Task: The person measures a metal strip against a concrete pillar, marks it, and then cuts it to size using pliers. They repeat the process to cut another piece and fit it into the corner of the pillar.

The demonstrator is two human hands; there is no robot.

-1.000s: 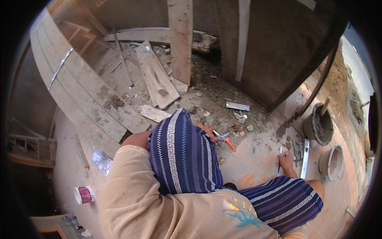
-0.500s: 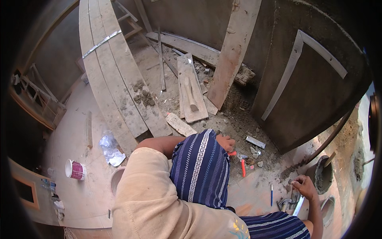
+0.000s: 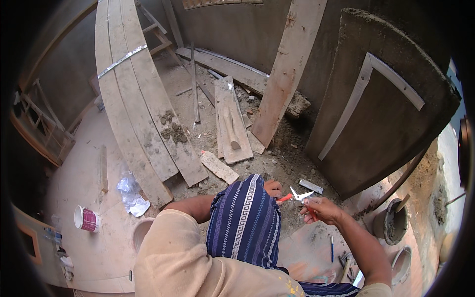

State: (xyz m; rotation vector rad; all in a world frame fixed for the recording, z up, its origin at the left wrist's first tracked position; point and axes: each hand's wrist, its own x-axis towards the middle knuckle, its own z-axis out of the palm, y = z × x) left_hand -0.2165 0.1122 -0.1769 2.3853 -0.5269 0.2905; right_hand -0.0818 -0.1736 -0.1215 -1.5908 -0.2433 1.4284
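Note:
My right hand (image 3: pixel 321 210) grips one red handle of a pair of snips (image 3: pixel 299 195), whose pale metal blades are spread apart. The other red handle points to my left hand (image 3: pixel 272 188). That hand rests low beyond my raised knee (image 3: pixel 247 218), which is covered in blue patterned cloth. Its fingers look curled and are partly hidden; whether they touch the handle cannot be made out. Just beyond the snips a short silvery metal strip (image 3: pixel 310 186) lies on the rubble-strewn ground.
Long planks (image 3: pixel 143 99) slope down at the left. A wooden float (image 3: pixel 232 123) lies ahead, and an upright board (image 3: pixel 289 69) leans beside it. A dark cement-covered panel (image 3: pixel 376 109) stands at the right. A mortar bucket (image 3: pixel 391 222), a blue pen (image 3: pixel 332 248) and a white-and-purple tub (image 3: pixel 86 219) are around me.
My right hand has moved from above the tools at lower right, up and left, and has taken hold of a handle of the snips. My left hand stays in nearly the same place.

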